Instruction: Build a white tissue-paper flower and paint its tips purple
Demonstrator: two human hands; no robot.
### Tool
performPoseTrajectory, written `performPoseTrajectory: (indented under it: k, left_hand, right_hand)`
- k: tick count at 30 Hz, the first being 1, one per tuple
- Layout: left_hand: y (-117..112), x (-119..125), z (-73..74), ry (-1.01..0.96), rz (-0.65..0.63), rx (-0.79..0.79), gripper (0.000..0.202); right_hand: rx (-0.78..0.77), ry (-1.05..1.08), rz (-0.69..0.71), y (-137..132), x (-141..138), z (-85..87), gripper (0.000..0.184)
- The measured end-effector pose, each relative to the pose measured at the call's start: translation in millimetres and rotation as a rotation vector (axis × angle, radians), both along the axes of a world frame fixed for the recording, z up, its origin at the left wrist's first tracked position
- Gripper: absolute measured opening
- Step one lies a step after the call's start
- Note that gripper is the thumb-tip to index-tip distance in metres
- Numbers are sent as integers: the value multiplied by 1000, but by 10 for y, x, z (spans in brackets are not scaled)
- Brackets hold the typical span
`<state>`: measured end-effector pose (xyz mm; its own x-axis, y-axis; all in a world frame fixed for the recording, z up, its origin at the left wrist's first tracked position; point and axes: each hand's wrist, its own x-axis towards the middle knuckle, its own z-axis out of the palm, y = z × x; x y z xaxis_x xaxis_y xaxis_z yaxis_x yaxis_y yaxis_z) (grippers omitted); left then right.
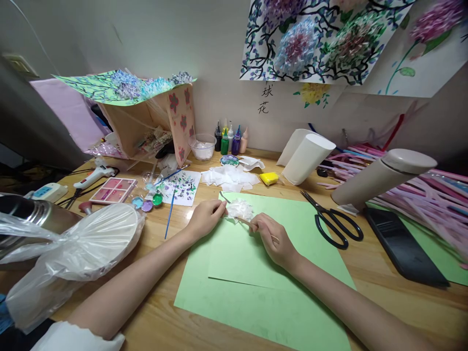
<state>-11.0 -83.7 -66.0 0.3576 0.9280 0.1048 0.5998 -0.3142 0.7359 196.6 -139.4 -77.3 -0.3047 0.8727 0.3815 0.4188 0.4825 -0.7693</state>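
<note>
A fluffy white clump of crumpled tissue paper (240,209) lies on the upper part of a green paper sheet (256,258). At its left edge, the thumb and fingers of my left hand (206,218) are closed together; what they pinch is hidden. My right hand (273,238) grips a thin brown stick (244,222) whose far end reaches the lower edge of the clump. A short dark line (224,197) shows on the green sheet just above my left fingertips. Beneath that sheet is a larger green sheet (234,312).
Black-handled scissors (331,222) and a black phone (404,246) lie on the right, near a tumbler (380,178) and pipe cleaners. Behind are white tissue pieces (230,179), a yellow packet (269,179) and paint bottles. Left are a paintbrush (170,214), glue gun (93,174) and plastic-wrapped fan (106,234).
</note>
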Motion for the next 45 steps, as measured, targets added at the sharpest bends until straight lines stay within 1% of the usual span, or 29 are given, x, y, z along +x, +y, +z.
performPoseTrajectory:
  k: [4,10,12,16,21,26,30,32,35,39,41,42,45]
  left_hand:
    - [-7,0,6,1,-3,-2,45]
    - [-2,2,8,15,2,-1,45]
    - [0,3,9,12,5,-10,45]
    - [-2,4,13,3,3,-14,45]
    - [-4,0,7,4,2,-12,44]
    - [2,2,5,9,-1,-9,45]
    - [6,3,-4,23,2,-2,47]
    - [7,2,-13,22,4,3,47]
    - [4,2,-23,21,6,7,47]
    - [-7,-1,-14,28,6,9,47]
    - [11,-12,-2,28,36,46,44]
    - [32,-20,4,35,73,85,42]
    - [143,-55,7,139,234,258,31]
  right_hand:
    - [43,-18,31,-9,2,10,34]
    - [166,20,101,-25,34,5,35]
    - [178,7,110,-24,33,3,35]
    - [140,-28,107,-15,25,1,34]
    - [128,-14,92,-7,29,-11,32]
    - [90,-31,50,2,16,-17,34]
    - [37,-7,-26,14,1,-31,37]
    - [36,2,-30,16,2,-37,36]
    - [91,5,27,6,16,-31,35]
    - [235,63,74,-25,37,-7,34]
    - [299,101,91,-37,42,2,34]
    - [322,118,100,-41,44,5,33]
    - [357,150,109,-44,47,9,34]
